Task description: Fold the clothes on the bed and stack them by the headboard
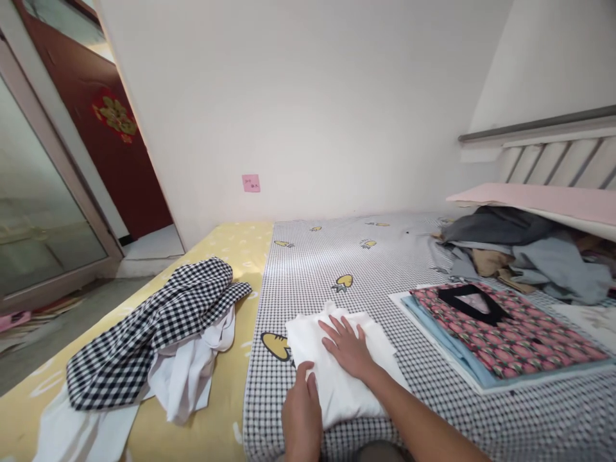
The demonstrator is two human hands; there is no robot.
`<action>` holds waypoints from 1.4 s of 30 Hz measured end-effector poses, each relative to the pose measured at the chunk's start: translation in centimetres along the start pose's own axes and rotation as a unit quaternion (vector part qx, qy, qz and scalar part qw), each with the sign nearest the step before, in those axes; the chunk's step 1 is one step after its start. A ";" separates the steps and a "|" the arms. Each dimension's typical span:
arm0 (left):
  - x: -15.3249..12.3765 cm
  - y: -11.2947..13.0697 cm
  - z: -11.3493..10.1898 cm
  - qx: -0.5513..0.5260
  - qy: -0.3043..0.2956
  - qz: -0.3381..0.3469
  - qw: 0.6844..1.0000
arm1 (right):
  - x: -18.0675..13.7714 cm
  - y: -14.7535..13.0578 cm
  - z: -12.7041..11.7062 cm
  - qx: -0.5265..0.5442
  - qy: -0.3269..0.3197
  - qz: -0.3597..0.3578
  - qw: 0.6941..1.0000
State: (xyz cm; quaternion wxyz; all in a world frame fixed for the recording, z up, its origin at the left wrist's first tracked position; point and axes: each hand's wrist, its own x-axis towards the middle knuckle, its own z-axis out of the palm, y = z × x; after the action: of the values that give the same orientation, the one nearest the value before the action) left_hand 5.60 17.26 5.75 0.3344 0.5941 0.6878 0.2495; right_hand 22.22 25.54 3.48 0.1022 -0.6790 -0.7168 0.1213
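A white garment [346, 385], folded into a rough rectangle, lies on the checked bedding in front of me. My right hand [349, 350] rests flat on its upper middle, fingers spread. At the garment's left edge is my left hand [302, 410], its thumb and forefinger close together on the cloth; the other fingers are mostly hidden. To the right lies a stack of folded clothes, with a pink patterned garment [505, 340] with a black neckline on top and light blue cloth [436, 337] beneath.
A black-and-white checked garment [192, 301] and crumpled white cloth [187, 372] lie on the yellow bedding [240, 256] at left. Grey clothes [558, 263] are heaped under a pink board [539, 199] at right. A white wall [337, 128] stands behind the bed.
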 end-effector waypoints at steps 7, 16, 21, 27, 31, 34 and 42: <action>1.1 -2.1 -5.2 0.055 0.107 -0.088 0.989 | -0.2 -0.1 0.9 0.020 0.041 0.009 0.999; 4.2 6.4 0.5 0.063 0.208 0.202 0.955 | -0.2 -0.1 1.0 0.054 0.067 -0.005 0.996; 6.8 3.3 4.9 0.098 0.052 0.178 0.978 | -0.2 0.1 0.6 0.107 0.073 -0.016 0.991; 7.8 2.2 5.2 0.161 0.094 0.173 0.967 | 0.4 1.2 -0.3 0.330 0.110 -0.016 0.937; 7.7 2.8 6.0 0.258 0.137 0.160 0.943 | 0.2 5.6 -1.2 0.584 0.213 0.059 0.781; 7.6 3.2 6.3 0.360 0.168 0.146 0.906 | -0.9 9.7 -1.6 0.598 0.288 0.149 0.733; 7.3 3.0 6.3 0.436 0.195 0.167 0.863 | -3.3 11.4 -2.0 0.482 0.263 0.149 0.822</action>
State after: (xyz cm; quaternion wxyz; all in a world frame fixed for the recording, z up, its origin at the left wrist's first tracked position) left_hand 11.76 24.65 2.67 -0.1458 0.7245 0.6680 0.0871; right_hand 33.83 22.88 1.87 0.5823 -0.6474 -0.4028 0.2819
